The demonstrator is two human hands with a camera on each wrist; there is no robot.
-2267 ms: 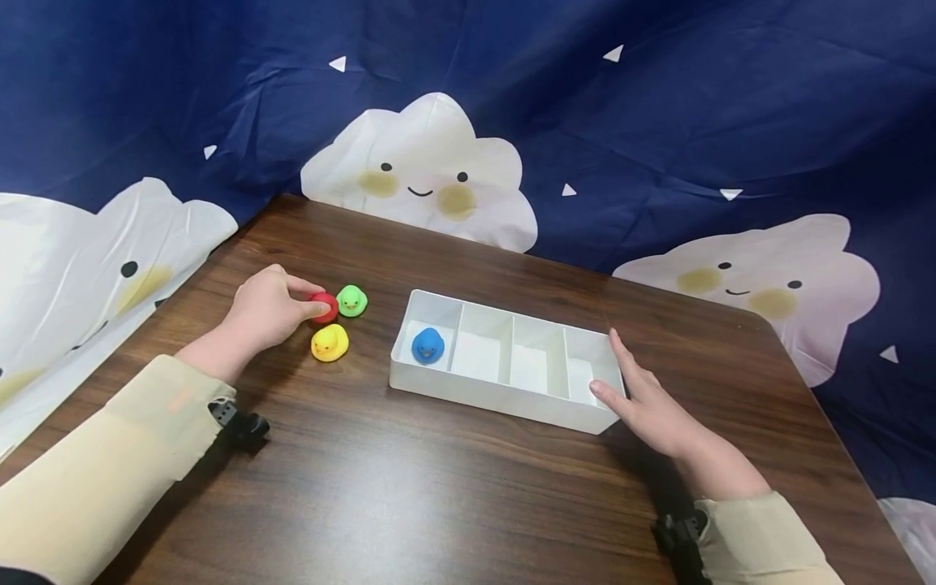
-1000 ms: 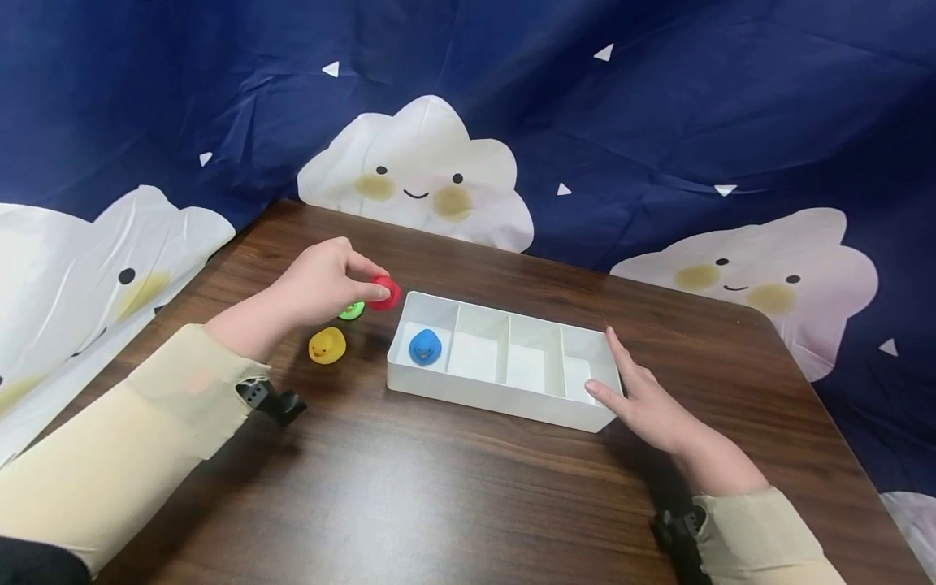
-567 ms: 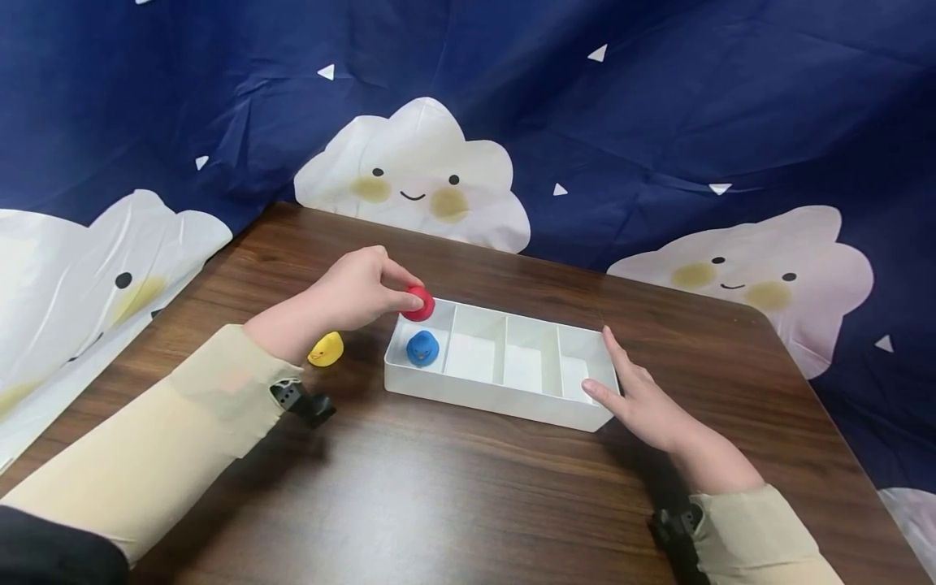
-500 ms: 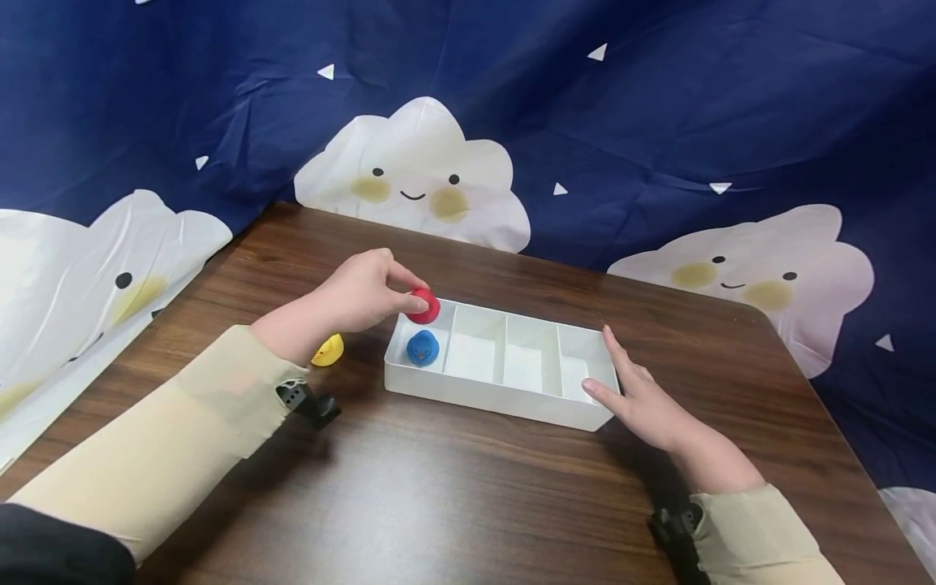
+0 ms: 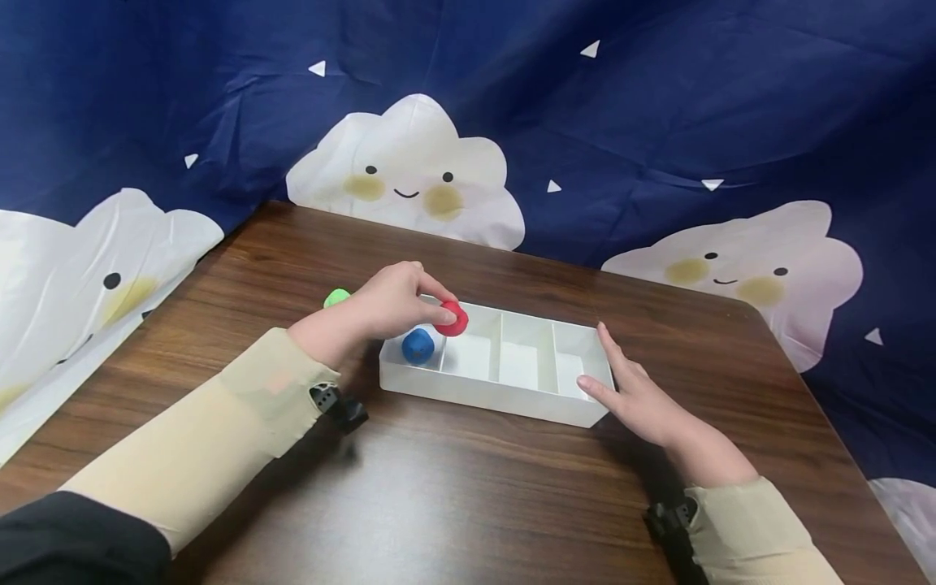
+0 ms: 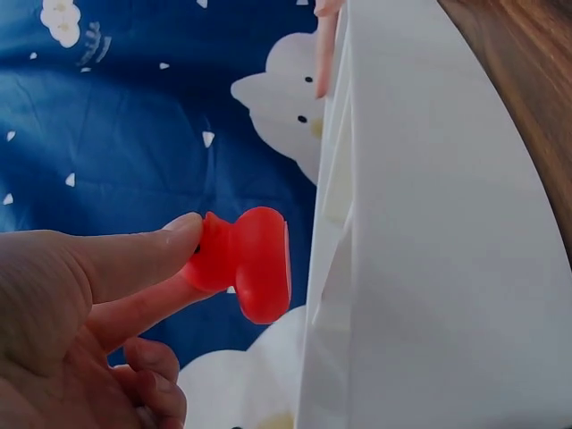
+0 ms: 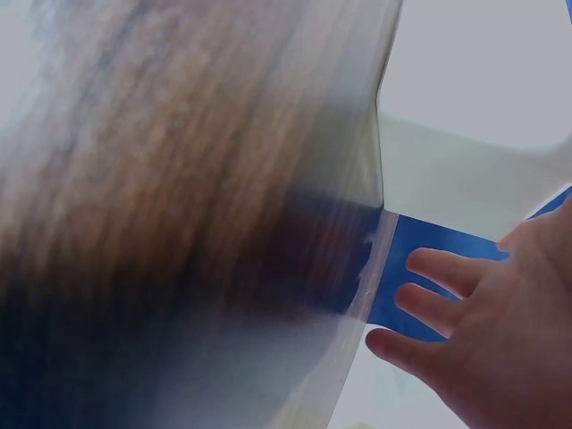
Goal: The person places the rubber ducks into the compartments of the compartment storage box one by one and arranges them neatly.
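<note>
My left hand [image 5: 395, 302] pinches a red rubber duck [image 5: 455, 319] by its head between thumb and fingertips. It holds the duck over the second compartment from the left of a white divided tray [image 5: 483, 395]. In the left wrist view the red duck [image 6: 259, 268] hangs apart from the tray wall [image 6: 429, 223]. A blue rubber duck [image 5: 418, 347] sits in the leftmost compartment. With fingers spread and fairly straight, my right hand [image 5: 643, 400] rests against the tray's right end; in the right wrist view this hand [image 7: 509, 331] lies along the end wall.
A green duck [image 5: 337, 297] stands on the brown wooden table [image 5: 468, 496] left of the tray, partly behind my left hand. The yellow duck is hidden by my left wrist. A dark blue cloth [image 5: 570, 106] with clouds hangs behind the table.
My left hand has taken hold of the red duck beside the green one, lifted it and carried it right over the tray. My right hand has stayed at the tray's end.
</note>
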